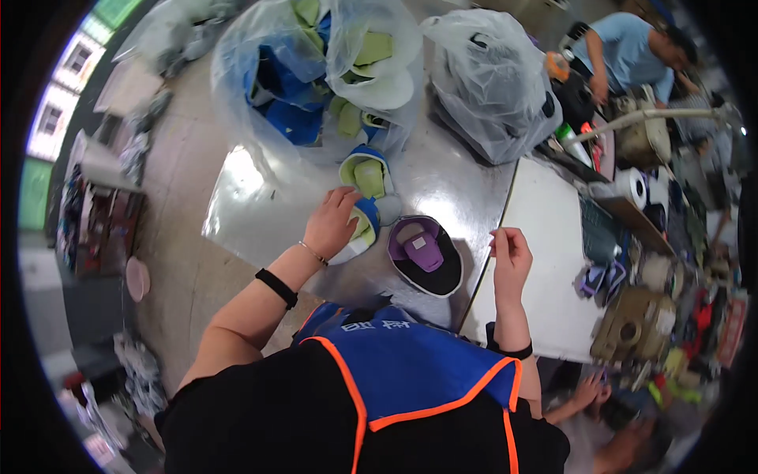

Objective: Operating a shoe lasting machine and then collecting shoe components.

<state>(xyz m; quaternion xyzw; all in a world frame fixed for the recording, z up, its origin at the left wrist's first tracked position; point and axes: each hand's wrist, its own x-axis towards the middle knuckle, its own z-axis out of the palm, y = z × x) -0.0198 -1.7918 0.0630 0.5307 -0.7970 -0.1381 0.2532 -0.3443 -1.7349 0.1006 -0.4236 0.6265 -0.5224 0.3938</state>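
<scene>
My left hand (332, 223) rests on a blue, white and green shoe upper (365, 227) lying on the shiny metal table (260, 229). Another green and blue upper (365, 172) lies just beyond it. A purple and black shoe upper (426, 254) sits on the table between my hands. My right hand (509, 257) hovers over the white table (545, 261), thumb and fingers pinched together; whether they hold something tiny is unclear.
Clear plastic bags (316, 71) full of blue and green shoe parts stand at the table's back, with another bag (489, 79) to the right. A person in a blue shirt (628, 47) works at the far right. Tape rolls (632, 186) and clutter fill the right bench.
</scene>
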